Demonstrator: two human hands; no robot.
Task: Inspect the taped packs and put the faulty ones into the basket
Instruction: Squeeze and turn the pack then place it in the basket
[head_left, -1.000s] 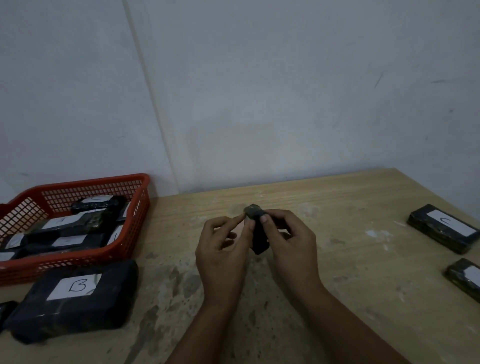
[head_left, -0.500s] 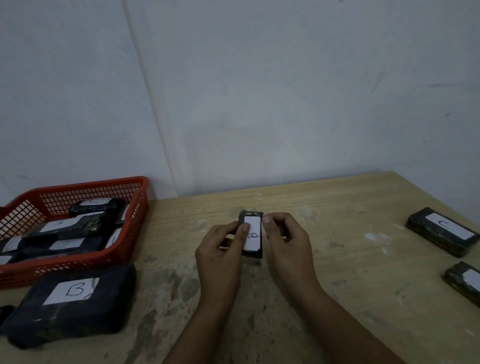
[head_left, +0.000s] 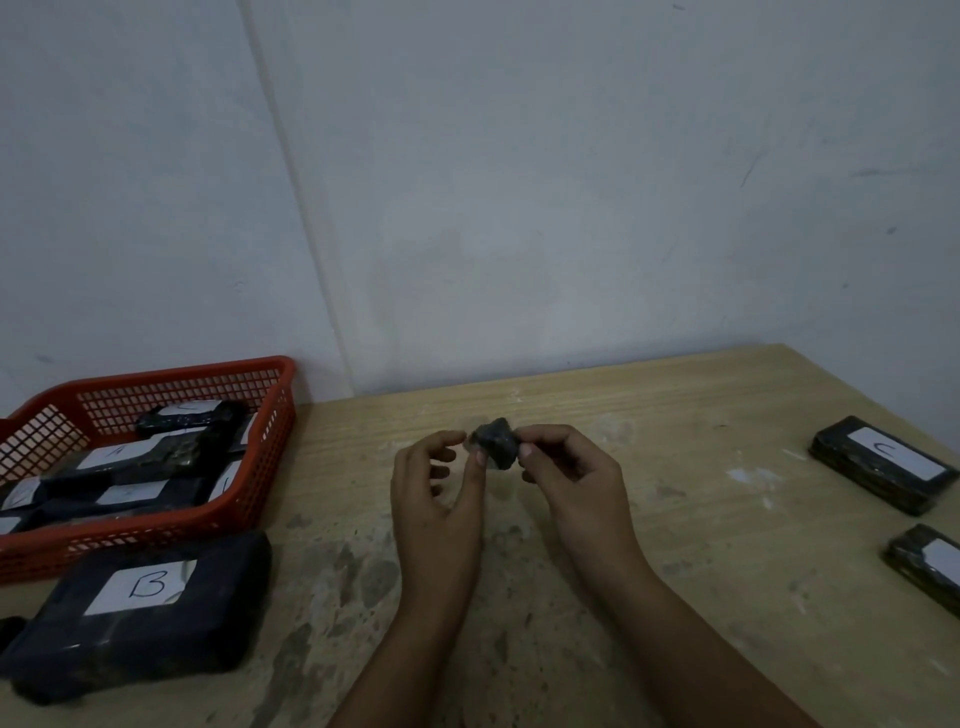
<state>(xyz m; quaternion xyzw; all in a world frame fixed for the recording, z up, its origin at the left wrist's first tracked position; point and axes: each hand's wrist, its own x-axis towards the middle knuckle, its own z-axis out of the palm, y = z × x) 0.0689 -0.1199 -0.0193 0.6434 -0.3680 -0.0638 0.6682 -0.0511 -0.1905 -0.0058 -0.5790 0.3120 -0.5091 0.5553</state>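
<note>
A small black taped pack is held above the middle of the wooden table, end-on, so its label is hidden. My right hand pinches it between thumb and fingers. My left hand has its thumb tip against the pack's left side, fingers loosely curled. The red plastic basket stands at the left and holds several black taped packs with white labels.
A large black pack labelled B lies in front of the basket. Two packs lie at the right edge: one labelled C, another partly cut off. A wall stands close behind the table.
The small pack has turned: half a second ago its white label faced me, now I see a dark end. My left fingers have loosened from it.
</note>
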